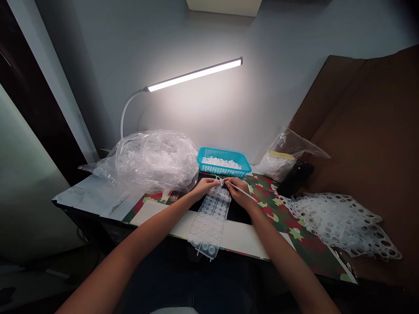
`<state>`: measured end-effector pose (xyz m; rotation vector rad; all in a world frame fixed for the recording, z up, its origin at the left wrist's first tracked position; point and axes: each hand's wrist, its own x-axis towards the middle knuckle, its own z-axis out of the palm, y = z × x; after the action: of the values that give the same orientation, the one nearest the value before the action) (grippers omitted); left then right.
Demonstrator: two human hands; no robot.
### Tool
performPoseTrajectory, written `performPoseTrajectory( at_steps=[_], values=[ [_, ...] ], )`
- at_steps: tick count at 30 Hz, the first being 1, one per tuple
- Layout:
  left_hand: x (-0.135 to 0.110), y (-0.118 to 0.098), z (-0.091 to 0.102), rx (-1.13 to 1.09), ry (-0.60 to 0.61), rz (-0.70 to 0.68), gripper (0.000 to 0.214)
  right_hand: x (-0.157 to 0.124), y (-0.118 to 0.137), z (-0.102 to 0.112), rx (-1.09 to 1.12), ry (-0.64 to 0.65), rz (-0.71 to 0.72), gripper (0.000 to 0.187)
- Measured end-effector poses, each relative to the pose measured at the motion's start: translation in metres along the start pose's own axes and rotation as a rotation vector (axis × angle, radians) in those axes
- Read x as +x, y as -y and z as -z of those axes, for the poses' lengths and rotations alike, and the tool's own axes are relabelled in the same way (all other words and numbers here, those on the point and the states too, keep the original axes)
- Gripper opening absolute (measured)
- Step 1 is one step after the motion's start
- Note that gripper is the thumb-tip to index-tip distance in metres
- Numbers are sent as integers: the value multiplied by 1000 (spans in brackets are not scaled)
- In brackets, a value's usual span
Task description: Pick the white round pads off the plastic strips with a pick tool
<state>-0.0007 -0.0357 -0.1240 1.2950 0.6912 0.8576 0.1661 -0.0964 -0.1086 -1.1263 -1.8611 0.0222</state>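
A translucent plastic sheet of round pieces (207, 224) lies lengthwise before me, its near end jutting past the table's front edge. At its far end my left hand (207, 186) is closed, thumb and fingers pinching the sheet's edge. My right hand (238, 192) grips a thin white stick (244, 192) like a pen, its tip close to the left fingertips. Between the two hands is a small clear piece with a dark round opening (218, 178). Fine detail at the fingertips is too small to make out.
Behind my hands stands a blue basket (225, 173) holding small white pieces. A large clear bag (157, 159) bulges at the left; a smaller bag (278, 163) and a black object (296, 178) stand right. Perforated plastic sheets (343, 222) pile up at far right. A lit lamp (196, 75) hangs above.
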Motion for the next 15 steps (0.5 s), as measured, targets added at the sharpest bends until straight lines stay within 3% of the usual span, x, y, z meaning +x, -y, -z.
performPoseTrajectory(
  at_steps=[15],
  values=[
    [-1,1,0,-38,14,-5,44,-1,-1,1,21,86,35,16]
  ],
)
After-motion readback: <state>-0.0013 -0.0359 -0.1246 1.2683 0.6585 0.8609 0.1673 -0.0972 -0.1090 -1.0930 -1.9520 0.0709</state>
